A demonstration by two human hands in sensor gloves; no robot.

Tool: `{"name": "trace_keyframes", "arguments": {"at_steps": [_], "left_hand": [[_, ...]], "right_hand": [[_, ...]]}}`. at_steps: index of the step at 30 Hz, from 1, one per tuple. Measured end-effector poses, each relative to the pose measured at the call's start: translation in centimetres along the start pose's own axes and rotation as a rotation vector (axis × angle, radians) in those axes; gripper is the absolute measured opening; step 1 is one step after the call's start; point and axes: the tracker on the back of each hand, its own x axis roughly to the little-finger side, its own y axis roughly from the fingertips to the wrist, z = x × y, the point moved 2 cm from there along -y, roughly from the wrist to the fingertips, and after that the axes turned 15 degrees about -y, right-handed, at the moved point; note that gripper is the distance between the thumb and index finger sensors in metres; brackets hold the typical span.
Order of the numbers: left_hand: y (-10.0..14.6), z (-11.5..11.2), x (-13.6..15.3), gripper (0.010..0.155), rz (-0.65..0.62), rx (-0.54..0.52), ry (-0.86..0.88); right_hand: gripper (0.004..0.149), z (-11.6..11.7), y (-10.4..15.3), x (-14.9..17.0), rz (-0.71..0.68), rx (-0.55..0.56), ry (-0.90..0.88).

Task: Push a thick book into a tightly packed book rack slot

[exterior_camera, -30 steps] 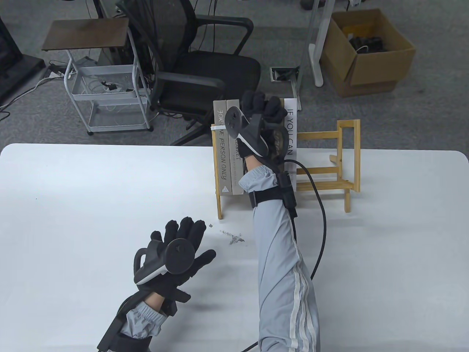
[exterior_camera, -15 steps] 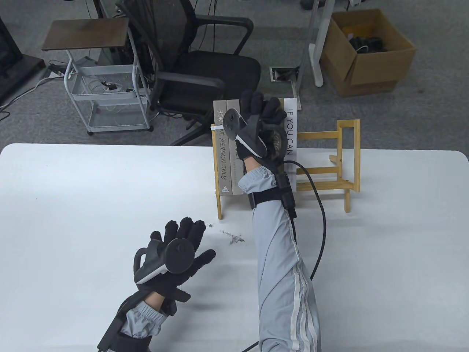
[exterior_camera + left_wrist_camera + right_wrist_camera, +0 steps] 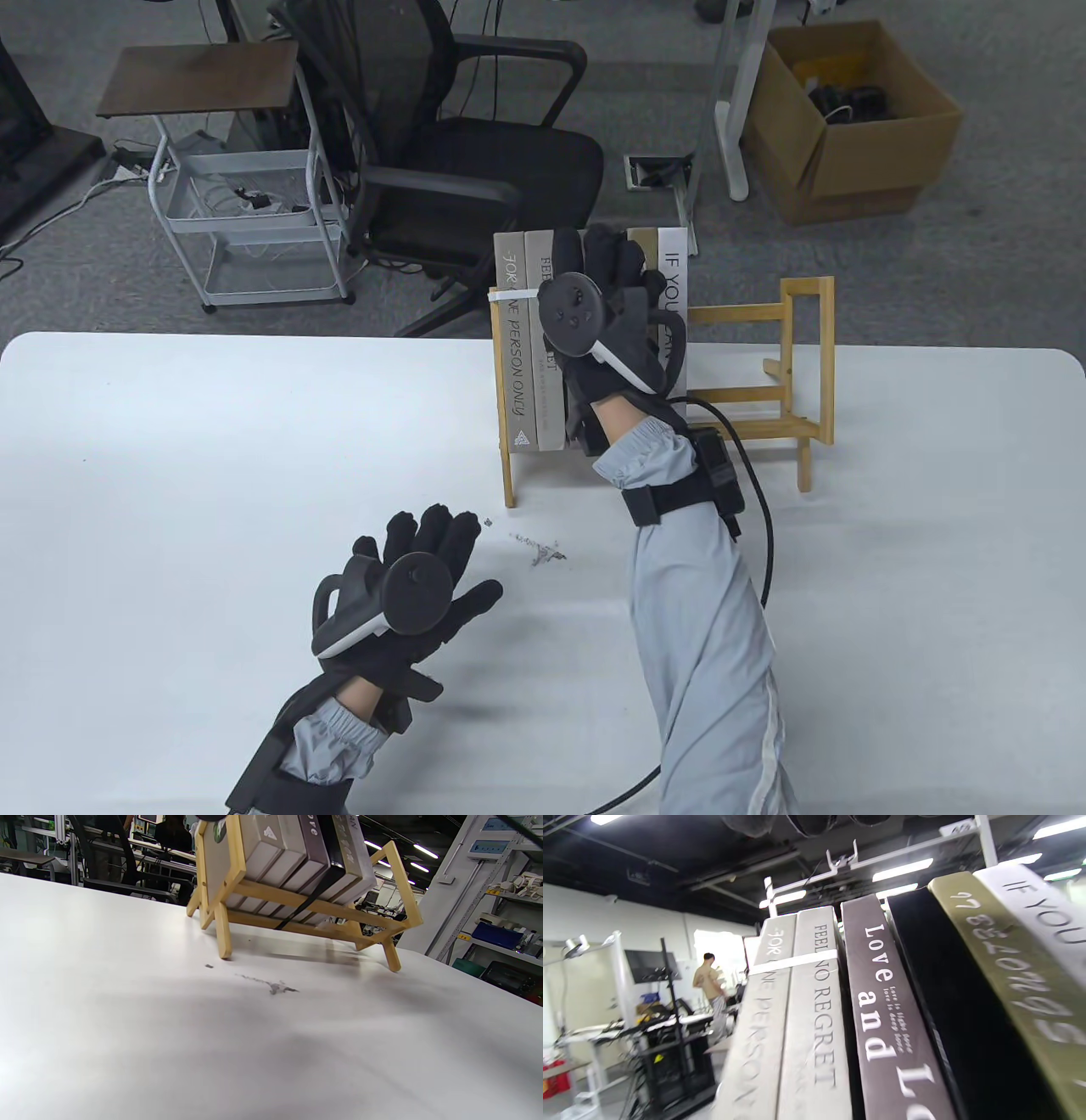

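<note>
With my right hand (image 3: 607, 327) laid over the spines and my left hand (image 3: 407, 586) spread, holding nothing, near the wooden rack (image 3: 764, 373), I'd press the black book (image 3: 950, 997), wedged between its neighbours, squarely, lest the rack tip.

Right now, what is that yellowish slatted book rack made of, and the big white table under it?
The yellowish slatted book rack looks like light unpainted wood, maybe bamboo or pine: matte, honey-coloured bars joined at square corners. The big white table has a smooth, faintly glossy top that shows soft shadows, likely laminate or painted board; I can't tell which.
</note>
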Motion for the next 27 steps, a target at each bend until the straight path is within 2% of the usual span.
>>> {"name": "trace_keyframes", "arguments": {"at_steps": [4,8,11,17,21,27], "left_hand": [[0.0,-0.1,-0.1,0.08,-0.007,-0.002,0.004],[-0.1,-0.3,-0.4,0.08,-0.015,0.003,-0.004],[0.0,-0.3,-0.7,0.08,-0.022,0.002,-0.007],[0.2,0.0,-0.9,0.08,-0.03,-0.012,-0.011],[0.3,0.2,-0.9,0.08,-0.027,-0.025,-0.012],[0.7,0.7,-0.8,0.08,-0.026,-0.052,-0.006]], "right_hand": [[0.067,-2.2,3.9,-0.3,0.023,-0.128,-0.006],[0.068,-3.6,8.4,0.1,-0.01,-0.166,-0.042],[0.068,-3.6,11.0,0.9,-0.031,-0.177,-0.078],[0.07,-1.3,15.0,3.6,-0.067,-0.202,-0.139],[0.072,0.5,16.6,4.4,-0.083,-0.194,-0.106],[0.072,3.5,18.6,5.0,-0.13,-0.224,-0.206]]}}
